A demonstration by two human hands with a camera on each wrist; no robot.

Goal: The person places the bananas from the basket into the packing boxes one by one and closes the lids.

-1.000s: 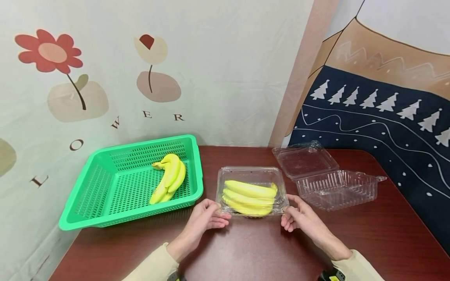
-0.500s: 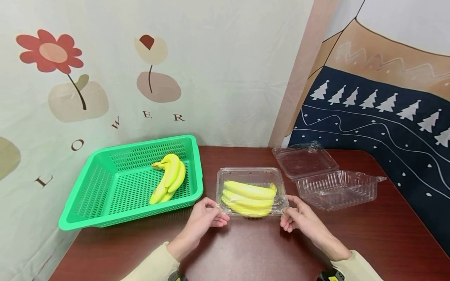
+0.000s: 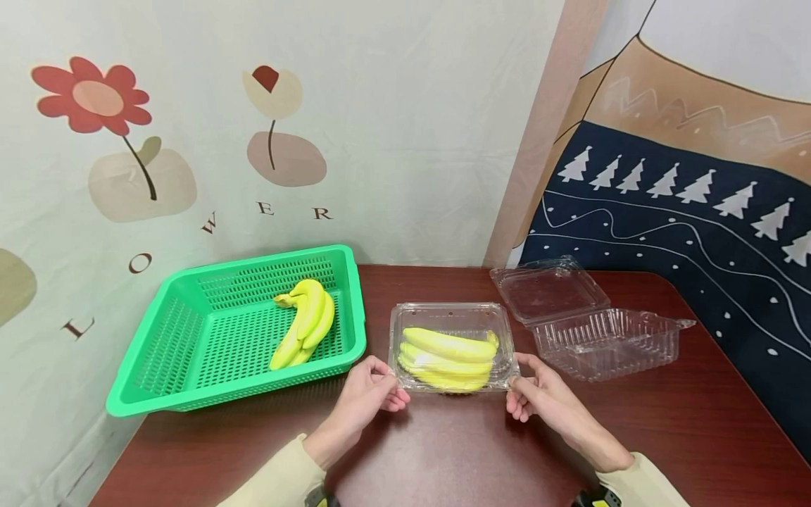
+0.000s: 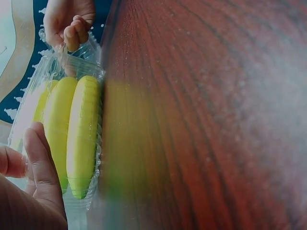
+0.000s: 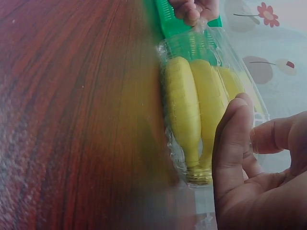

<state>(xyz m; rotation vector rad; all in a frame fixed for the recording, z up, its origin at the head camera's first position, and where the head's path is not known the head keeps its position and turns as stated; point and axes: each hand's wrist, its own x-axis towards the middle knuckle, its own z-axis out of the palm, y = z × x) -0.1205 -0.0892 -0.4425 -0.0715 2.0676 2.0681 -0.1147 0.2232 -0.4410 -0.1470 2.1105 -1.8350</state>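
A clear plastic clamshell box (image 3: 452, 313) with its lid down stands in the middle of the dark red table (image 3: 443, 451). Inside lie yellow bananas (image 3: 448, 358), also seen in the wrist views as bananas (image 4: 72, 129) and bananas (image 5: 192, 108) behind the plastic. My left hand (image 3: 374, 391) pinches the box's near left corner, thumb (image 4: 41, 163) against the plastic. My right hand (image 3: 531, 393) pinches the near right corner, with its thumb (image 5: 232, 143) on the box's side.
A green perforated basket (image 3: 190, 345) at the left holds another bunch of bananas (image 3: 305, 318). A second clear clamshell (image 3: 602, 338) lies open at the back right, its lid (image 3: 548, 287) flat behind it. Patterned cloth walls close in behind and to the right.
Both hands stay at the box's near corners. The lid sits a little lower over the bananas, and the fingers have shifted slightly.
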